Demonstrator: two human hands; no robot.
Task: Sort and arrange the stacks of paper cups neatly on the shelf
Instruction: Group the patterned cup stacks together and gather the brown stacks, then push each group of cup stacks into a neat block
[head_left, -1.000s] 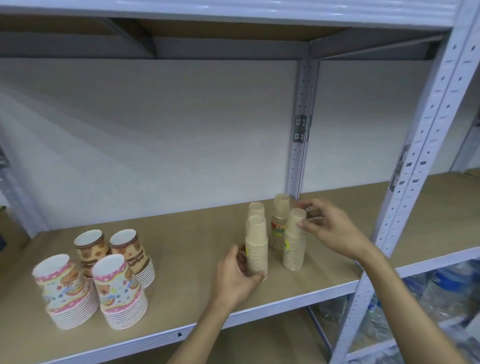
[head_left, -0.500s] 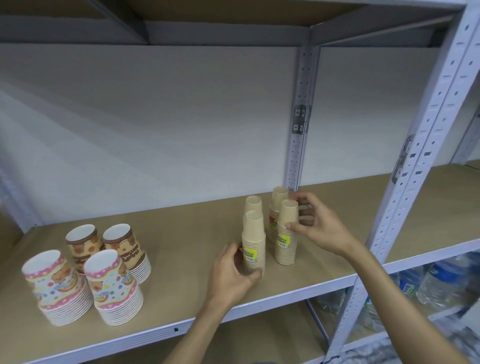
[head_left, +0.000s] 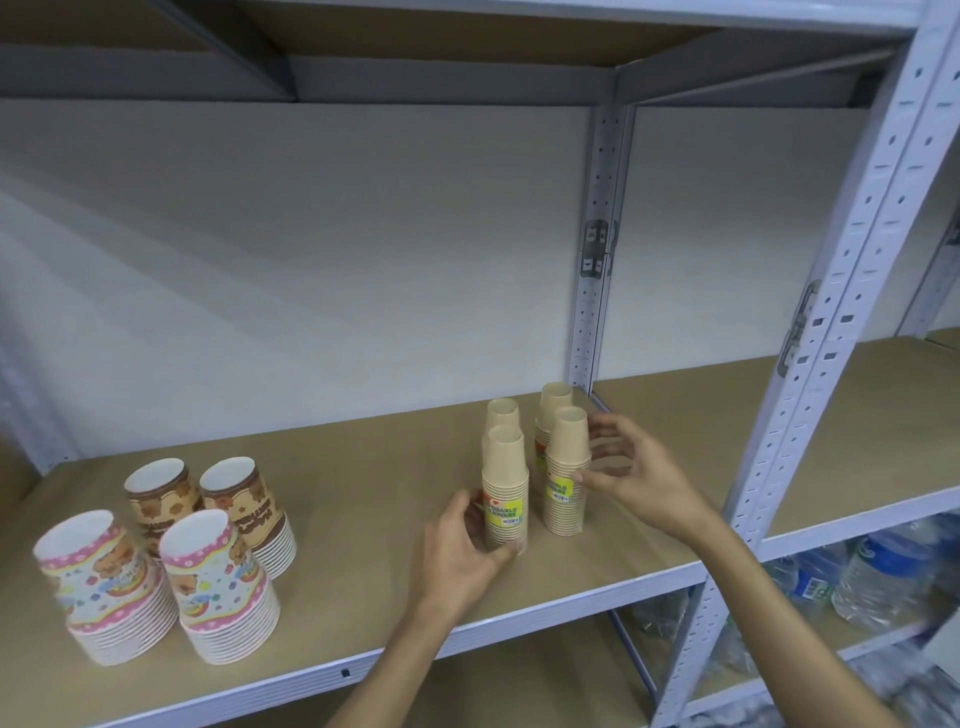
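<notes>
At the right end of the board, the right hand (head_left: 631, 475) has its fingers (head_left: 605, 431) spread and curved beside the front right plain stack (head_left: 565, 475), thumb tip touching it near the yellow label; a second ago the same fingers were closed around that stack's upper cups, so the grip has loosened to a light steadying touch. Beside it, the left hand (head_left: 460, 556) stays cupped around the base of the front left plain stack (head_left: 505, 493), thumb and fingers pressed to its lower rims. That stack's yellow label now faces forward, where 1 second ago it was turned out of view. Behind these 2 stand 2 more plain stacks (head_left: 555, 410), making a tight block of 4 near the rear upright (head_left: 592, 291). Well apart at the left of the shelf (head_left: 363, 519), 4 printed stacks (head_left: 218, 582) sit in their own square, 2 pink-banded in front and 2 brown behind. Judging from this, the sort by kind looks done and only fine squaring of the plain block remains.
</notes>
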